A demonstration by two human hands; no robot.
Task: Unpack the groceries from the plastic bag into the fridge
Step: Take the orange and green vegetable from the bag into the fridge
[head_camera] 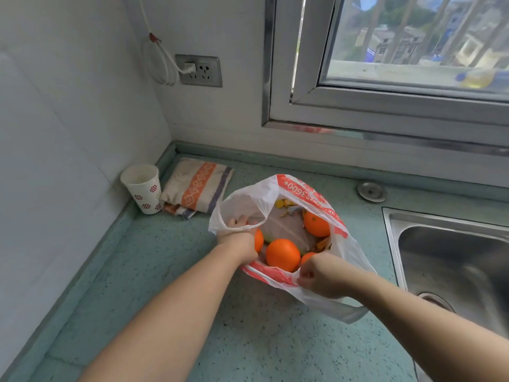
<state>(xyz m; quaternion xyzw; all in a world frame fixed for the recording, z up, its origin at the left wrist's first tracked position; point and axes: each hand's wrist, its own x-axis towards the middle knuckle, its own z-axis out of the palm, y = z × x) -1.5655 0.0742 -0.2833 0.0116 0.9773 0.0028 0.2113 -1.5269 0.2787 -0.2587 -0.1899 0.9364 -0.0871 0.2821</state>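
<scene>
Right now both hands are at the mouth of the plastic bag [278, 194], which stands on the green counter [248, 340] between the corner and the sink [454, 260]. The left hand [242, 232] is pushed in through the bag's left handle loop, fingers curled around the thin film there, while the right hand [319, 274] pinches the near rim and draws it toward the person, so the opening is spread wide. The bag itself looks light, limp and slippery; it will likely sag shut once released, so the handles or a gathered rim seem the sensible places to hold it. Four oranges show inside: a big one [283, 255] near the front, one [316, 224] at the far right, one [258, 239] half hidden by the left wrist, and a sliver of another [308, 257] behind the right hand. They look firm, round and prone to rolling, best cupped whole in the palm, one at a time. Some small wrapped packets [289, 206] lie at the far side, too jumbled to count; they probably weigh little. Further left, one paper cup [143, 188] and one folded cloth [197, 186] sit in the corner, with one wall socket [199, 70] above. No fridge is in view.
</scene>
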